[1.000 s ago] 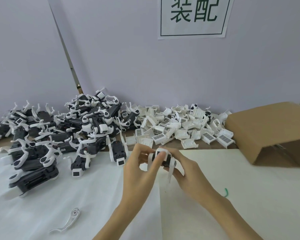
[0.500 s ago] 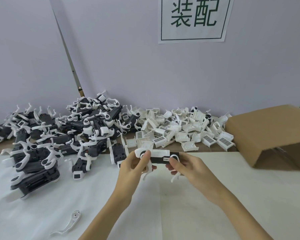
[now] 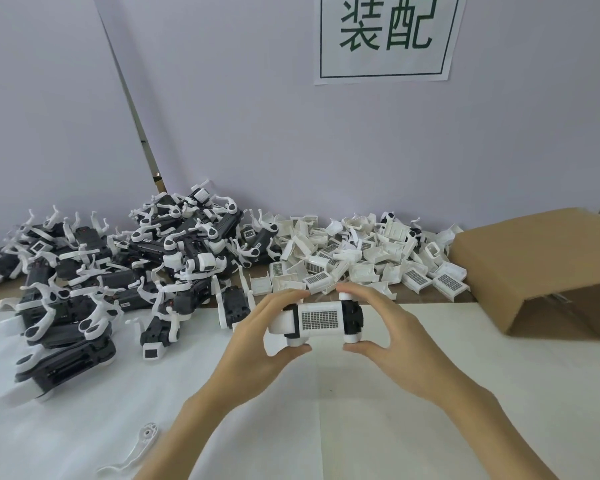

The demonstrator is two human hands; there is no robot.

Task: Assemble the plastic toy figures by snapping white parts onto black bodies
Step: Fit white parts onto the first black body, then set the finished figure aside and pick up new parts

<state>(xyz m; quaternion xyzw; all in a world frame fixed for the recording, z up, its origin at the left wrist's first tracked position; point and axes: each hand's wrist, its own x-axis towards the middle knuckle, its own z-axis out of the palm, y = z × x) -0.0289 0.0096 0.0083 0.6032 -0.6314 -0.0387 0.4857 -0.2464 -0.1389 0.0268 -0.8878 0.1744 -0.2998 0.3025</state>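
- Head cam is showing the toy figure (image 3: 321, 320) being held level over the table (image 3: 430, 427) — left hand (image 3: 257, 337) and right hand (image 3: 388, 330) are each pinching one end between thumb and fingers.
- Risk, I'm guessing: the white grille panel (image 3: 319, 319) isn't fully seated, so uneven squeezing could be popping it loose.
- Both palms are facing inward, wrists raised.

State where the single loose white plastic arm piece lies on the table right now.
In the head view the loose white arm piece lies alone on the white table cover, near the bottom left, beside the left forearm and nearer than the pile of assembled figures.

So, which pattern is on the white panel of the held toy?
A dark grid of small squares on the white panel, in the head view.
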